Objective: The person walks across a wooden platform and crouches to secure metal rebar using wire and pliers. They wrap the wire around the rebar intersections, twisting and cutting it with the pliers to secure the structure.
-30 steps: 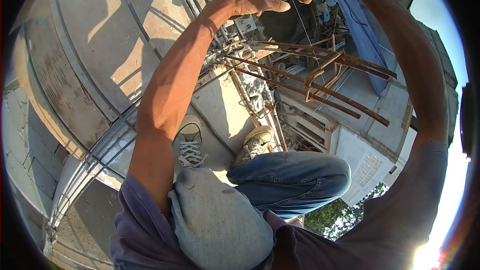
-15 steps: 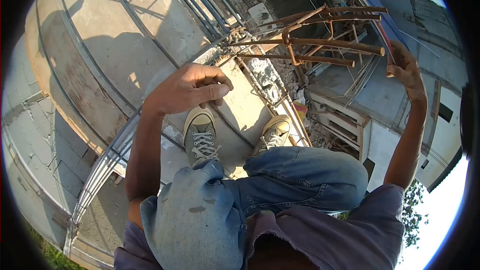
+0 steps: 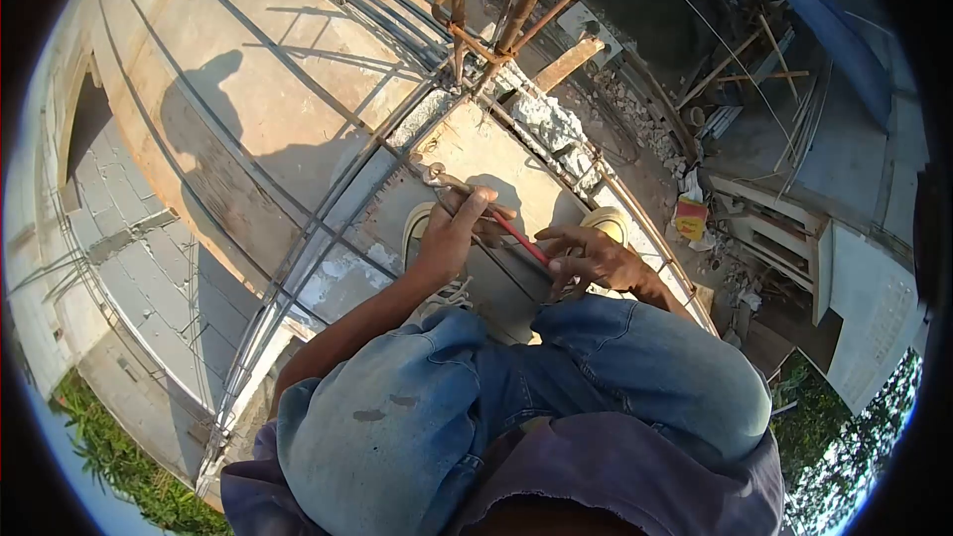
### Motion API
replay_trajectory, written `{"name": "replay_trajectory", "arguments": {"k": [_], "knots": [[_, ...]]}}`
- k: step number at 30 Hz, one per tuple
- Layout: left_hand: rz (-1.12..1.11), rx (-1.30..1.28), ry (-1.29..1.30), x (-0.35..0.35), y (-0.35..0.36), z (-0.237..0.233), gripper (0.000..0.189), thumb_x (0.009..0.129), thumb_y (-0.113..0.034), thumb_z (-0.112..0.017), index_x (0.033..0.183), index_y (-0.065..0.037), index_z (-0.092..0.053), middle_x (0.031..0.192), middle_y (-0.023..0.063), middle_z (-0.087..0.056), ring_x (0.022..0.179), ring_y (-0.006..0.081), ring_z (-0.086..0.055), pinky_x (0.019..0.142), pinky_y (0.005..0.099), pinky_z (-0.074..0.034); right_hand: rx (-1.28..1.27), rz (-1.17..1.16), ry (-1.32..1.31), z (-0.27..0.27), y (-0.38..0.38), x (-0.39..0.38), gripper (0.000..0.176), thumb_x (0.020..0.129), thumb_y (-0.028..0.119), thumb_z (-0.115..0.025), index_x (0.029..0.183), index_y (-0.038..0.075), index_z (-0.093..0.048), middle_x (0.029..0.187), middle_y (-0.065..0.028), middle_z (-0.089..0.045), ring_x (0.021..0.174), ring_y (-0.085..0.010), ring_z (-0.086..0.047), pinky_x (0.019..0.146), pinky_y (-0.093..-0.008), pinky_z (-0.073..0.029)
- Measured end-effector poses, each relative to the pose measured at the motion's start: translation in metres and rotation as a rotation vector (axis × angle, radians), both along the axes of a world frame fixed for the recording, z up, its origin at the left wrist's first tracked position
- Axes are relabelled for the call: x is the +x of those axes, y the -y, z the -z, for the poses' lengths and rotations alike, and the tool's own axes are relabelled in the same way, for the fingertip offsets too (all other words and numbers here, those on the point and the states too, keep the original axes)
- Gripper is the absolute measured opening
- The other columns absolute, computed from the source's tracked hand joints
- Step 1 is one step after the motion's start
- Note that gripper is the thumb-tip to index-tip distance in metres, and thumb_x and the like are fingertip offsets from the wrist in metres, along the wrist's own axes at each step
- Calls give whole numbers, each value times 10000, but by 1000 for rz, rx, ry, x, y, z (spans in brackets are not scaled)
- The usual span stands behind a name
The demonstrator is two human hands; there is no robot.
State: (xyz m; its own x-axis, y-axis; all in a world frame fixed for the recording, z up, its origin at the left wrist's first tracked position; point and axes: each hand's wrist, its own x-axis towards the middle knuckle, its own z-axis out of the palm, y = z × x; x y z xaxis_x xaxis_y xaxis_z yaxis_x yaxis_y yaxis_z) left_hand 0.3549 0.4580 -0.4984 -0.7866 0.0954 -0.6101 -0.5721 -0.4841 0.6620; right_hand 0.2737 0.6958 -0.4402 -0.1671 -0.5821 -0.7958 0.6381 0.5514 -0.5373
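Knees (image 3: pixel 372 417) in worn denim frame both hands, so a shift of the squat could jog the work. The left hand (image 3: pixel 452 238) is closed around a red-handled tool (image 3: pixel 519 238), which slants between the hands in front of the knees; the right hand (image 3: pixel 596 258) has its fingers curled at the handle's lower end, though I cannot tell whether it grips. If that hold is loose, the tool might twist or slip. Just beyond, its metal head sits near thin bars (image 3: pixel 340 228) and could snag on one. Shoes (image 3: pixel 608 225) rest on a narrow ledge (image 3: pixel 481 139) edged by broken concrete (image 3: pixel 546 124), where poor footing could cost balance. Farther on, rusty uprights (image 3: pixel 459 0) could scrape a forearm reaching past, and anything dropped rightward could land among rubble (image 3: pixel 650 129) that looks lower down.
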Motion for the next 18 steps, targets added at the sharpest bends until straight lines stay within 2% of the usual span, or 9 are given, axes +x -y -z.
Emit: {"name": "replay_trajectory", "arguments": {"k": [1,4,6,8,10,12,13,15,18], "knots": [[36,-17,5,5,8,-2,306,997,-307,-471,1119,-35,-533,988,182,-673,839,240,-681,689,338,-565,4,-65,-187,17,-3,6,402,923,210,-585,1265,5,-538,1082,-221,-636,852,-204,-673,695,-295,-517],[-45,68,-77,15,20,-7,327,1003,-338,-450,1052,-35,-560,938,184,-681,759,197,-675,642,298,-549,-98,-108,-201,25,-1,0,337,939,225,-554,1197,14,-605,1056,-202,-656,814,-175,-667,686,-288,-511],[-299,2,-212,17,17,-15,338,1017,-341,-404,1078,-41,-548,976,184,-675,854,263,-685,709,344,-562,-233,21,-181,36,7,19,320,944,252,-551,1156,28,-636,1000,-170,-672,830,-184,-651,723,-310,-499],[-334,-119,-205,9,14,-25,345,1017,-346,-404,1077,-40,-551,970,167,-676,866,263,-685,710,335,-559,-304,-367,-383,40,19,22,320,940,264,-558,1148,34,-634,998,-167,-669,887,-217,-632,775,-342,-483],[-322,-223,-142,7,18,-24,350,1017,-353,-402,1100,-44,-545,956,151,-677,875,260,-684,671,315,-547,-342,-423,-260,26,25,19,338,940,278,-557,1151,22,-618,975,-165,-664,931,-238,-618,813,-371,-471],[-431,-220,-106,12,16,-12,351,1016,-365,-405,1121,-57,-537,964,139,-676,884,258,-683,626,290,-525,-436,-403,-330,31,21,19,357,972,283,-524,1205,22,-593,805,-90,-638,621,-122,-569,586,-299,-457],[-487,0,-86,16,17,-8,343,1014,-361,-410,1127,-62,-535,977,137,-674,907,256,-678,624,284,-523,-451,-434,-321,31,19,18,357,972,283,-524,1205,22,-593,805,-90,-638,621,-122,-569,586,-299,-457],[-594,391,-46,25,11,1,306,1010,-333,-435,1134,-67,-522,1022,141,-666,975,257,-658,650,284,-537,-363,-318,195,29,16,18,376,987,302,-498,1227,23,-576,663,-37,-571,515,-99,-495,505,-286,-411],[-588,102,-15,16,-16,-12,287,1010,-311,-442,1137,-62,-505,1006,135,-656,944,244,-654,669,293,-548,-412,-505,80,33,17,39,384,998,317,-475,1220,22,-582,582,7,-507,494,-82,-460,474,-272,-383]]}}
